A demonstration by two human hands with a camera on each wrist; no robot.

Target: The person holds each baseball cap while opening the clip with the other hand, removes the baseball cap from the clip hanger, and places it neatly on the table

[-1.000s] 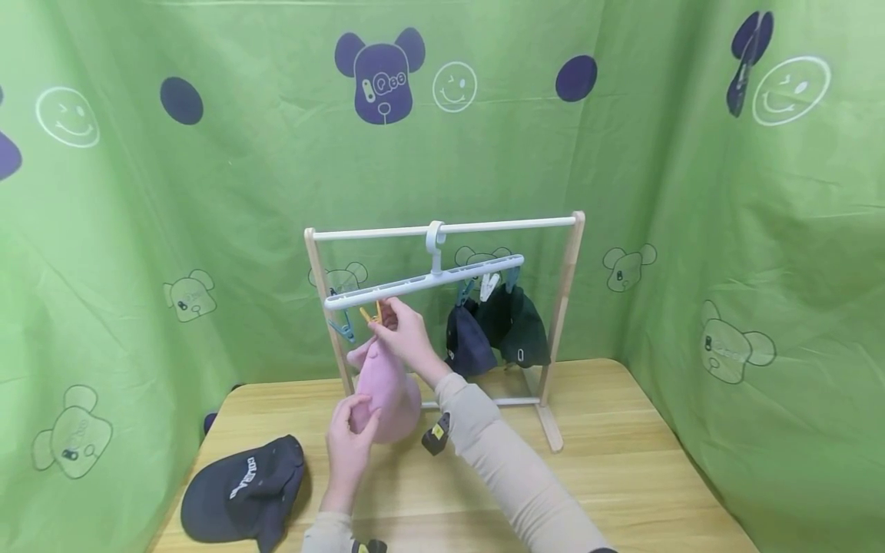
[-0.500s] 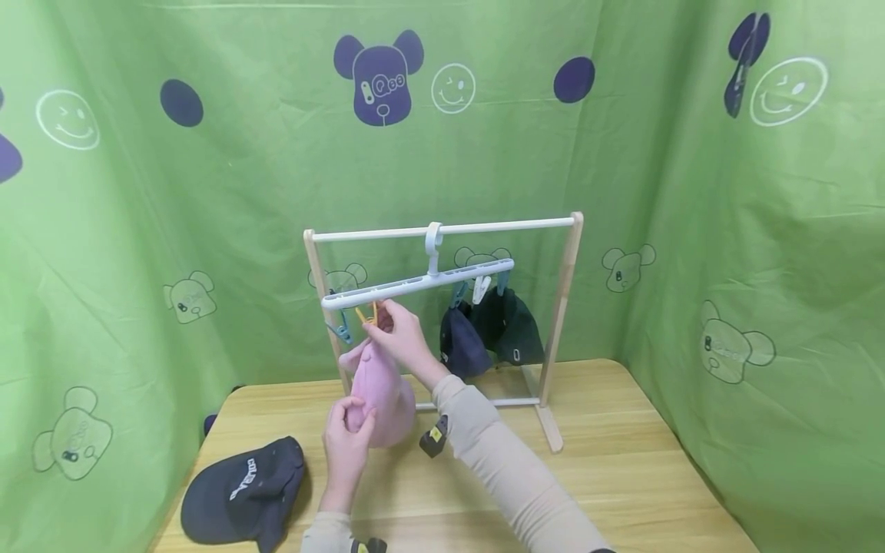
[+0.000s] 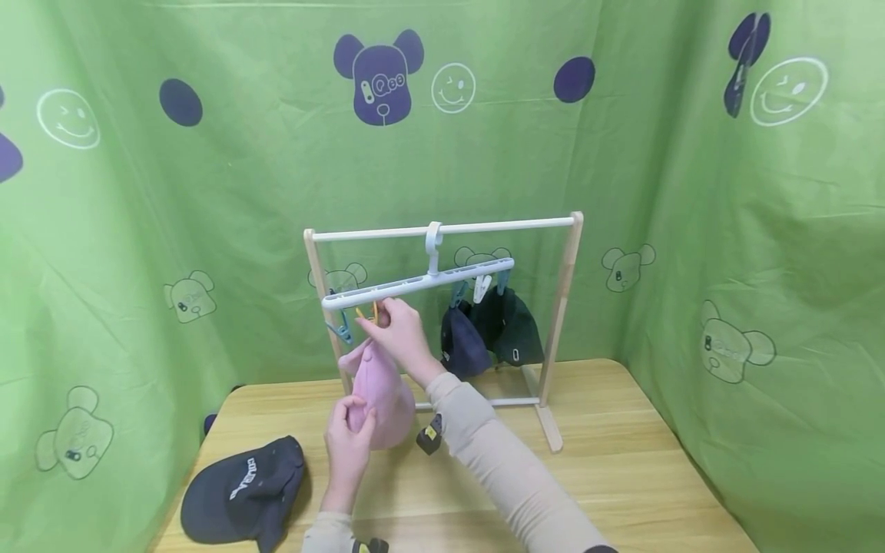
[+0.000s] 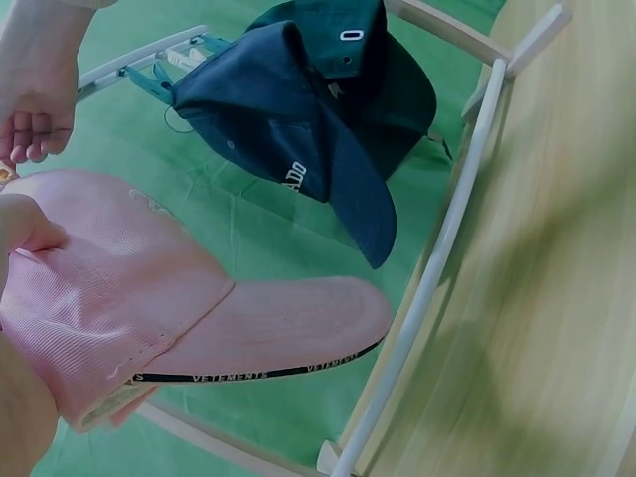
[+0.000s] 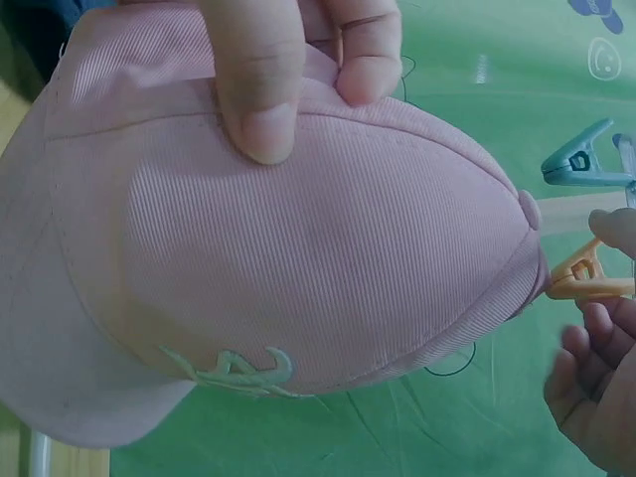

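Note:
My left hand pinches a pink cap by its fabric, thumb on one side and fingers on the other. In the left wrist view the cap's brim, edged with a black lettered band, points right. My right hand is up under the left half of a pale hanger. It pinches an orange clothespin, thumb above and fingers below in the right wrist view. The clothespin's tip meets the crown end of the pink cap. Beside it a blue clothespin hangs with nothing in it.
A navy cap and a dark green cap hang from clothespins at the hanger's right end. The tilted hanger hooks onto a wooden rack. A black cap lies on the table at left. Green curtains surround the table.
The hanger and its caps have shifted slightly left, and the pink cap with them. My right thumb has moved a little left and up along the orange clothespin. The left hand stays nearly still.

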